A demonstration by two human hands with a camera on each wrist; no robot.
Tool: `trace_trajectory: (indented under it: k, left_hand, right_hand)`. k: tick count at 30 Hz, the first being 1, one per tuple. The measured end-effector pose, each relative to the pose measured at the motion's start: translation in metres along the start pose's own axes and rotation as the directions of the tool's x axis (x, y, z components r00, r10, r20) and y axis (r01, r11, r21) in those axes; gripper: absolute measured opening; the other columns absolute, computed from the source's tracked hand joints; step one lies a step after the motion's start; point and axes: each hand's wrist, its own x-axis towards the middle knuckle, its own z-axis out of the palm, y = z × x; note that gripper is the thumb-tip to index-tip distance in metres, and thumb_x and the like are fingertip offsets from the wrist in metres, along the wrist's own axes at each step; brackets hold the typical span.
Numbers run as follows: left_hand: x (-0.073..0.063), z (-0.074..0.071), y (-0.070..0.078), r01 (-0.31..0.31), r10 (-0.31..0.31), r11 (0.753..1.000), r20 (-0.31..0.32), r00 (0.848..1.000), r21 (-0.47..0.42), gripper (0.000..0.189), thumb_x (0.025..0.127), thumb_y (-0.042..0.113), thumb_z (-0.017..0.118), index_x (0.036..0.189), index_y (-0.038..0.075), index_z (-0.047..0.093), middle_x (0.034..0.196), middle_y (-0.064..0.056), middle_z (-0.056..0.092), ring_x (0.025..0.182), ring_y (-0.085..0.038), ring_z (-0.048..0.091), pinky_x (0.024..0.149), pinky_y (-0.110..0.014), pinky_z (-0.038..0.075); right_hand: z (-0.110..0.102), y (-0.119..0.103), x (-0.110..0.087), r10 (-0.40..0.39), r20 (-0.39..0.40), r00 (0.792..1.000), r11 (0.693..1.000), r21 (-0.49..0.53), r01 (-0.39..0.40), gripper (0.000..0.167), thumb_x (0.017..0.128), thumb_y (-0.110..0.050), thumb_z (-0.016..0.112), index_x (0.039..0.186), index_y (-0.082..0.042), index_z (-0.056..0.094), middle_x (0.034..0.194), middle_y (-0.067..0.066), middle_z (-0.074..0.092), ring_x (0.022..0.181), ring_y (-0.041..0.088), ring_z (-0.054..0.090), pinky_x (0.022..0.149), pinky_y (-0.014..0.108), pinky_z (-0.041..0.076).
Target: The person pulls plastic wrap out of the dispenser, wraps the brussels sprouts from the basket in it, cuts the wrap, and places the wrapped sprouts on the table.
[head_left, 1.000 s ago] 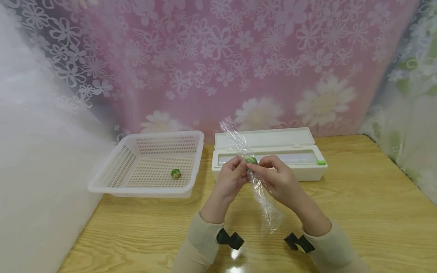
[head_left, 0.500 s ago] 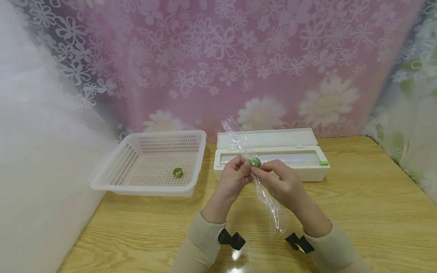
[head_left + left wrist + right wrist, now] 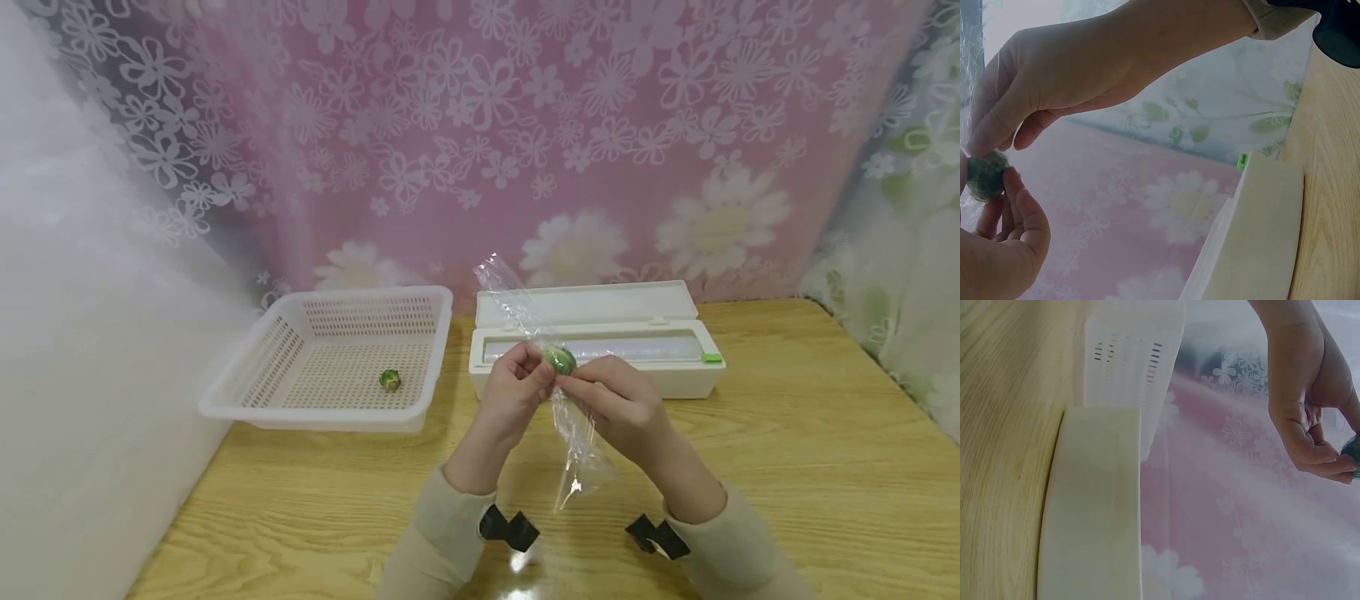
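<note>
A green Brussels sprout (image 3: 559, 360) (image 3: 988, 176), wrapped in clear plastic film (image 3: 577, 437), is held above the table in front of the white box. My left hand (image 3: 516, 390) grips it between thumb and fingers from the left. At its lower right side, my right hand (image 3: 626, 410) pinches the film close against the sprout with thumb and forefinger. Twisted tails of film stick out from the sprout, one toward the back and one toward me. In the right wrist view only the edge of the sprout (image 3: 1353, 454) shows at the left fingertips.
Behind the hands stands a white cling film dispenser (image 3: 600, 379), lid raised, a film roll (image 3: 637, 347) inside and a green slider (image 3: 711, 358) at its right end. To the left, a white perforated basket (image 3: 315, 414) holds another Brussels sprout (image 3: 390, 380). A floral curtain (image 3: 480, 167) hangs behind.
The near tail of film swings right, then back left. The sprout shifts slightly right and down between the fingers. Both hands stay close together, and the basket's sprout stays put.
</note>
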Motion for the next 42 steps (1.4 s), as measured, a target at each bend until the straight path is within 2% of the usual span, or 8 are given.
trace_trajectory:
  k: [6, 12, 17, 25, 29, 33, 39, 42]
  left_hand:
    - [-0.001, 0.001, 0.001, -0.028, 0.028, 1.0, 0.021, 0.999, 0.009, 0.034, 0.063, 0.042, 0.07, 0.078, 0.017, 0.053, 0.076, 0.006, 0.055, 0.067, -0.005, 0.05, 0.06, -0.018, 0.042]
    - [-0.003, 0.002, 0.0, -0.063, 0.061, 0.998, 0.06, 0.996, 0.021, 0.033, 0.066, 0.041, 0.069, 0.084, 0.017, 0.055, 0.081, 0.005, 0.058, 0.073, -0.006, 0.056, 0.068, -0.021, 0.048]
    - [-0.004, 0.003, 0.0, -0.053, 0.05, 0.998, 0.066, 0.997, 0.045, 0.031, 0.064, 0.042, 0.071, 0.082, 0.02, 0.056, 0.078, 0.007, 0.057, 0.069, -0.004, 0.054, 0.064, -0.019, 0.048]
    - [-0.005, 0.001, 0.0, -0.023, 0.019, 0.999, 0.1, 0.995, 0.045, 0.036, 0.066, 0.04, 0.071, 0.087, 0.016, 0.055, 0.081, 0.005, 0.057, 0.071, -0.006, 0.057, 0.065, -0.022, 0.049]
    - [-0.005, 0.002, 0.0, -0.02, 0.018, 1.0, 0.076, 0.997, 0.018, 0.038, 0.065, 0.038, 0.072, 0.092, 0.015, 0.056, 0.083, 0.004, 0.058, 0.071, -0.007, 0.058, 0.066, -0.022, 0.049]
    - [-0.003, 0.003, -0.002, -0.034, 0.034, 0.999, 0.009, 0.999, -0.014, 0.038, 0.063, 0.034, 0.074, 0.091, 0.013, 0.056, 0.085, 0.002, 0.059, 0.071, -0.008, 0.058, 0.065, -0.022, 0.049]
    - [-0.001, 0.003, -0.006, -0.041, 0.041, 0.999, -0.072, 0.997, 0.003, 0.044, 0.062, 0.031, 0.075, 0.094, 0.009, 0.055, 0.088, 0.001, 0.06, 0.073, -0.009, 0.06, 0.064, -0.021, 0.049]
    - [-0.001, 0.001, -0.008, -0.04, 0.041, 0.999, -0.09, 0.995, 0.013, 0.043, 0.063, 0.029, 0.075, 0.095, 0.008, 0.055, 0.089, 0.001, 0.06, 0.074, -0.01, 0.061, 0.064, -0.021, 0.049]
  right_hand:
    - [0.001, 0.0, 0.0, 0.155, -0.067, 0.986, 0.97, 0.2, -0.139, 0.029, 0.086, -0.012, 0.058, 0.065, 0.007, 0.064, 0.063, 0.012, 0.059, 0.057, 0.019, 0.054, 0.056, 0.019, 0.045]
    - [-0.004, -0.001, -0.003, 0.37, -0.017, 0.929, 0.839, 0.435, -0.326, 0.023, 0.085, -0.012, 0.06, 0.072, 0.006, 0.063, 0.069, 0.012, 0.06, 0.07, 0.01, 0.057, 0.067, 0.016, 0.045]
    - [-0.008, -0.002, -0.009, 0.559, 0.062, 0.827, 0.703, 0.494, -0.512, 0.02, 0.08, -0.012, 0.066, 0.071, 0.004, 0.058, 0.072, 0.007, 0.058, 0.069, 0.007, 0.053, 0.059, 0.013, 0.043]
    - [-0.015, -0.004, -0.01, 0.786, 0.217, 0.578, 0.42, 0.499, -0.758, 0.031, 0.067, 0.023, 0.06, 0.074, -0.006, 0.055, 0.08, -0.002, 0.055, 0.074, 0.01, 0.052, 0.062, 0.018, 0.046]
    - [-0.013, -0.003, -0.01, 0.799, 0.225, 0.558, 0.349, 0.582, -0.734, 0.027, 0.07, 0.017, 0.063, 0.074, -0.009, 0.057, 0.078, -0.001, 0.057, 0.071, 0.008, 0.053, 0.058, 0.017, 0.047]
    - [-0.008, -0.003, -0.012, 0.811, 0.185, 0.556, 0.32, 0.654, -0.685, 0.014, 0.074, 0.005, 0.066, 0.08, -0.007, 0.063, 0.079, 0.001, 0.06, 0.07, 0.009, 0.057, 0.059, 0.018, 0.048]
    - [0.0, -0.007, -0.015, 0.861, 0.057, 0.505, 0.371, 0.607, -0.703, 0.013, 0.077, 0.01, 0.061, 0.082, -0.001, 0.064, 0.08, 0.003, 0.061, 0.069, 0.01, 0.058, 0.062, 0.019, 0.049]
    - [0.003, -0.008, -0.017, 0.857, 0.038, 0.514, 0.405, 0.566, -0.718, 0.011, 0.077, 0.013, 0.059, 0.082, 0.004, 0.064, 0.082, 0.005, 0.061, 0.072, 0.011, 0.057, 0.064, 0.019, 0.049]
